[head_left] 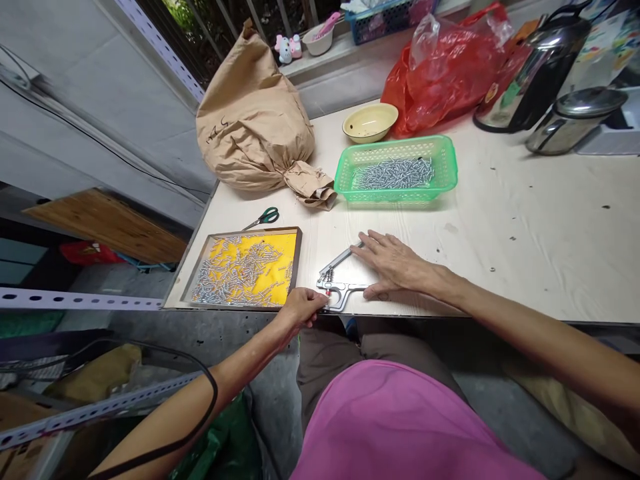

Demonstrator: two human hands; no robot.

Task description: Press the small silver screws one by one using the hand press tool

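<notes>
On the table's front edge lies a metal hand press (343, 289) with a raised lever, a spring and a small red part at its jaw. My left hand (304, 305) is pinched closed at that jaw; what sits between its fingertips is too small to make out. The fingers of my right hand (393, 263) reach over the lever's end, with the thumb by the lower handle, so the hand spans both. Left of the press, a shallow tray (299, 257) with a yellow bottom holds many small metal pieces (240, 270).
Behind the press stands a green plastic basket (395, 195) of small metal pieces. Scissors (265, 217) lie behind the tray. A brown paper sack (255, 120), a cream bowl (370, 123), a red plastic bag (445, 73) and an electric kettle (535, 67) stand farther back.
</notes>
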